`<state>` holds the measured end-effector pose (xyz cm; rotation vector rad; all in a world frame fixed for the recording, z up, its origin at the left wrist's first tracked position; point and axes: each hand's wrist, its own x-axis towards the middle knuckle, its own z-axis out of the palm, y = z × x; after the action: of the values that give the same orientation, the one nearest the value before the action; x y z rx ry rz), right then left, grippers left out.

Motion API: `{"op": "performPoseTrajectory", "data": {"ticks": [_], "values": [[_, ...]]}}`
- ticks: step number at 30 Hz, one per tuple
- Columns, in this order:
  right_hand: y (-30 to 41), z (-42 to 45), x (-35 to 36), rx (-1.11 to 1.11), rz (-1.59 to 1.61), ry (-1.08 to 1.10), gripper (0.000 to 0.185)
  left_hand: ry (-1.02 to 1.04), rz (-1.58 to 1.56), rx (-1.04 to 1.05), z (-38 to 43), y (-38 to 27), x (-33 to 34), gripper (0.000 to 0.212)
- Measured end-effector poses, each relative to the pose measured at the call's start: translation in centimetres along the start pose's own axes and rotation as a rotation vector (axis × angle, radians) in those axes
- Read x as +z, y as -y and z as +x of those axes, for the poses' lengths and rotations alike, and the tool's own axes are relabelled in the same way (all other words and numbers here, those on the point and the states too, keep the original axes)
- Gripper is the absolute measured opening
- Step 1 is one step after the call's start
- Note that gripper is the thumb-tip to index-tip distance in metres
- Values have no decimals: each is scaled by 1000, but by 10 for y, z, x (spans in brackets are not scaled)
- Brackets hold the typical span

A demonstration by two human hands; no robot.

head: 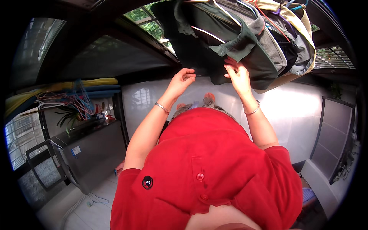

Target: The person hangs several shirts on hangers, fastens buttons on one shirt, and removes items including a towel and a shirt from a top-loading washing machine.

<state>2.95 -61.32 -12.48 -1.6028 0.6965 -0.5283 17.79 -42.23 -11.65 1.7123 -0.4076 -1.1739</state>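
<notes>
A dark green collared shirt [241, 43] hangs at the top centre, with a white wire hanger [208, 34] showing inside its neck. My right hand [237, 73] is at the shirt's front below the collar point, fingers bent against the fabric; whether they pinch it is hard to tell. My left hand [184, 79] is raised to the left of the shirt, apart from it, with nothing in it and the fingers slightly curled and parted. Behind the green shirt hang a grey garment [273, 54] and a pale yellow one [309, 43] on coloured hangers.
To the left, a bunch of wire hangers [83, 100] hangs beside folded yellow and blue cloths [100, 86]. Below them are a potted plant [70, 115] and a grey appliance [95, 152]. Barred windows [146, 23] lie beyond the clothes. A dark panelled surface [333, 132] stands at right.
</notes>
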Motion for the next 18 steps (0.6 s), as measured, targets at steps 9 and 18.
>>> {"op": "performPoseTrajectory", "data": {"ticks": [9, 18], "values": [[-119, -35, -27, 590, -203, 156, 53, -211, -91, -390, -79, 121, -21, 26], [-178, -12, -7, 262, -234, -540, 56, -312, -147, -434, -116, 139, -20, 25]]}}
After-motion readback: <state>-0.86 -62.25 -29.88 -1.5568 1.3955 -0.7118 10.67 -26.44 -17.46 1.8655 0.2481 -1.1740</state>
